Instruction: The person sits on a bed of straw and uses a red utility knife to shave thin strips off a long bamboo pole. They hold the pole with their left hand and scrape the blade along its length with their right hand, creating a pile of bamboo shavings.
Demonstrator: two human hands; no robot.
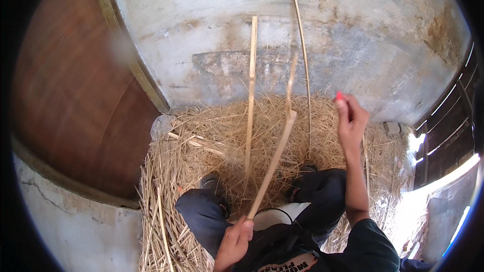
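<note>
Left hand (pixel 236 240) grips the pale stick (pixel 273 163) angled up over the straw (pixel 217 121), right hand (pixel 352 124) raised apart pinching a small red object (pixel 339 95); seemingly mid stick-handling, next move probably calls for a steady left grip.

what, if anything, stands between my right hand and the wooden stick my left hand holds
Nothing visible blocks the space between your right hand and the held wooden stick. A thin leaning stick crosses that gap in the picture, but seems farther back, against the wall. A blurred pale strip shows above the held stick's tip.
</note>
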